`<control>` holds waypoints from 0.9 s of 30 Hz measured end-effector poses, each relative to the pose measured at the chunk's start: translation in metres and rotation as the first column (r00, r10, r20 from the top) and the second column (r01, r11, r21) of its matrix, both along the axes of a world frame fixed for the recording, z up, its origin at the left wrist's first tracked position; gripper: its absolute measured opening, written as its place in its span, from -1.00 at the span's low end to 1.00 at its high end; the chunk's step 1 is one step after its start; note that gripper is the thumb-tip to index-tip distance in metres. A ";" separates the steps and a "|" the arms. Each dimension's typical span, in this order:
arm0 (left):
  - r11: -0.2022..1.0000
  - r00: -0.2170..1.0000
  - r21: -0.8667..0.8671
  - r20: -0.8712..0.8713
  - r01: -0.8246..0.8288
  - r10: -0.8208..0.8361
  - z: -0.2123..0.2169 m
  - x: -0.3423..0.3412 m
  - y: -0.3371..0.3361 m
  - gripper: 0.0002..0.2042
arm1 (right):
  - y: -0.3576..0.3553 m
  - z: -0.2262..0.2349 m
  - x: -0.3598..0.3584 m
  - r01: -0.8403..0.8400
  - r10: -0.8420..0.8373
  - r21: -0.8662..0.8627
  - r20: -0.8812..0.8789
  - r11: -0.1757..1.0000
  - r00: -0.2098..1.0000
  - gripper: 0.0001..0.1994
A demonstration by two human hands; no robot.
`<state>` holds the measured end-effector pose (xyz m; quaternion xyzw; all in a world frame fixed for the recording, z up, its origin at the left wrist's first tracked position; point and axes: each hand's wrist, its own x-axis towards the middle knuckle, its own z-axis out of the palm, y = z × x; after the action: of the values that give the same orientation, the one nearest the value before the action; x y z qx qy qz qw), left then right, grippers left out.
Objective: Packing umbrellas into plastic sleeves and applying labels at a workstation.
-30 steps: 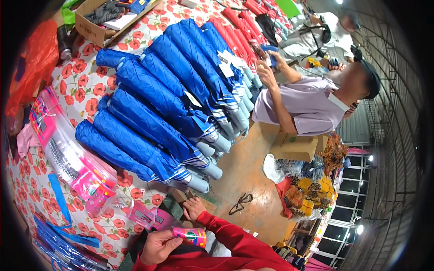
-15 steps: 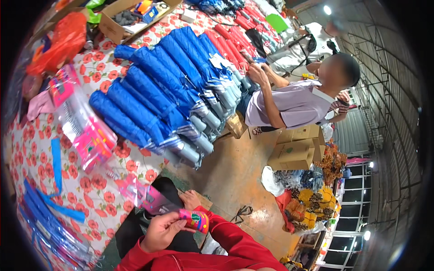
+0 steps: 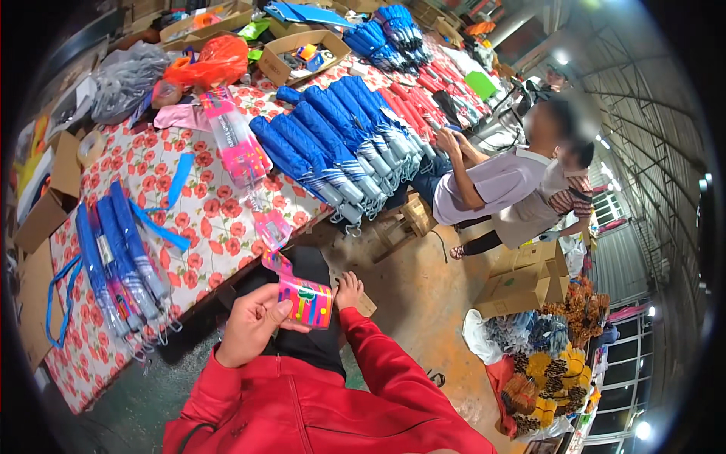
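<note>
Lower centre: your left hand (image 3: 251, 321) pinches the pink packet (image 3: 308, 304) by its edge — one-sided grip, so it could slip or crease. Your right hand (image 3: 349, 290), just beyond, looks empty, fingers spread.

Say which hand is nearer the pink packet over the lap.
Left. The left hand grips the packet by its left side; the right hand is right of it.
</note>
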<state>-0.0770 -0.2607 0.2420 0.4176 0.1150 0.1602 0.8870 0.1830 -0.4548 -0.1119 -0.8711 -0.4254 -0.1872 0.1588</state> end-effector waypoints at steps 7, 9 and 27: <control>0.994 0.999 0.100 0.002 0.051 -0.051 0.003 0.007 -0.026 -0.77 | -0.015 -0.028 -0.002 0.133 -0.107 -0.075 0.286 0.988 0.952 -0.68; 0.993 0.997 0.096 -0.028 0.070 -0.067 -0.006 0.009 -0.037 -0.76 | -0.018 -0.027 -0.005 0.155 -0.132 -0.118 0.184 0.981 0.974 -0.69; 0.998 0.989 0.007 -0.136 0.056 -0.054 -0.057 0.019 -0.002 -0.77 | 0.013 -0.008 -0.019 0.175 -0.231 -0.222 -0.259 0.959 0.938 -0.68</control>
<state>-0.0579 -0.2626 0.1852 0.4353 0.1627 0.1075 0.8789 0.1644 -0.4416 -0.1202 -0.9396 -0.3220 -0.0338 0.1111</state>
